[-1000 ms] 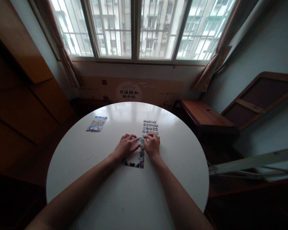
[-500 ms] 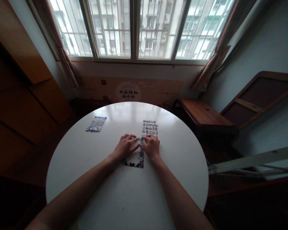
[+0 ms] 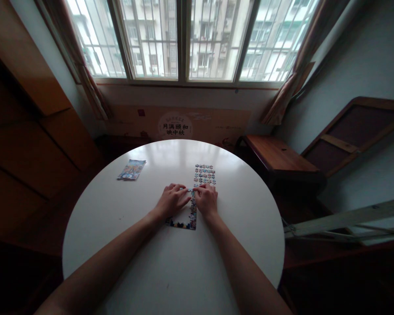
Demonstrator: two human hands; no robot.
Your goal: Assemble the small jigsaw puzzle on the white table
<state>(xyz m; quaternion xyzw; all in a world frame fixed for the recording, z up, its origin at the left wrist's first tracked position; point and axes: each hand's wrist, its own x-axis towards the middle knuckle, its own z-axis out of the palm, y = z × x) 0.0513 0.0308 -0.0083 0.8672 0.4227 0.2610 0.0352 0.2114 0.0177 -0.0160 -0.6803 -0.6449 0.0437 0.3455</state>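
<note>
A partly built jigsaw frame lies flat in the middle of the round white table. My left hand rests on its upper left part, fingers bent and pressing down near the top edge. My right hand sits on the upper right corner, fingertips together on the puzzle pieces there. The two hands' fingertips nearly meet at the frame's top edge. Just beyond the hands, several loose puzzle pieces lie in neat rows.
A colourful printed packet lies at the table's far left. Beyond the table are a barred window, a cardboard panel with print against the wall, a wooden bench at the right, and wooden cabinets at the left.
Both hands stay on the top of the puzzle frame, with only slight finger shifts. The view has drifted a little.
</note>
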